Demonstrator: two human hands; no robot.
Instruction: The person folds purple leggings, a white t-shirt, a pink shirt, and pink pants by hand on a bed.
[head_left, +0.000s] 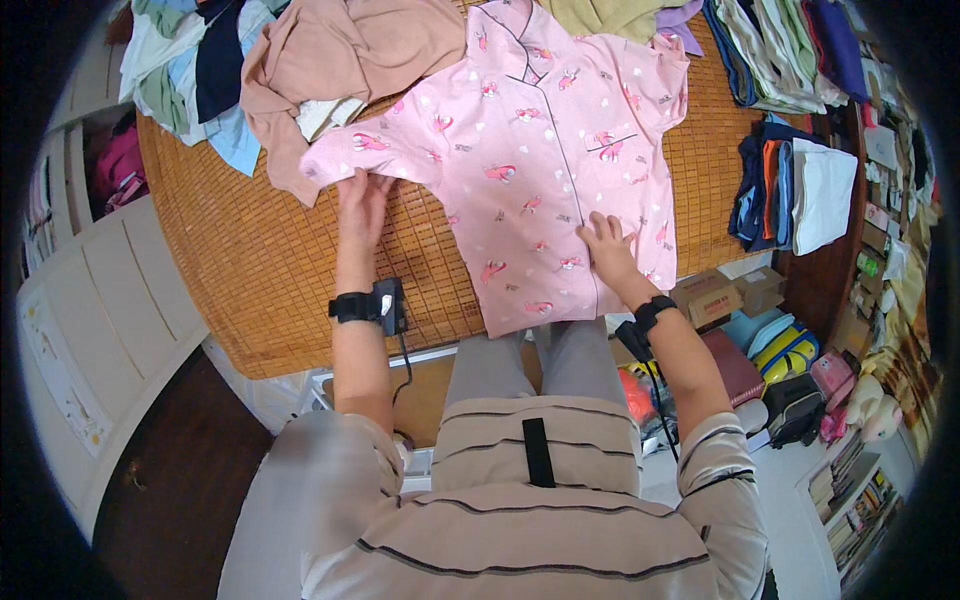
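A pink short-sleeved pyjama shirt (510, 180) with dark piping and small printed figures lies spread front side up, its collar away from me. Its hem reaches the near edge of the bed-like surface covered with a bamboo mat (285, 262). My left hand (364, 206) is at the lower edge of the shirt's left-lying sleeve, fingertips partly hidden at the cloth; whether they pinch it cannot be told. My right hand (609, 247) rests on the lower front beside the piped placket, fingers spread, holding nothing.
A peach long-sleeved top (360, 52) lies beyond the left sleeve, near a heap of mixed clothes (184, 75). Folded clothes stand in rows at the right, including a white folded garment (821, 195). Cardboard boxes (705, 300) and bags are below the right edge.
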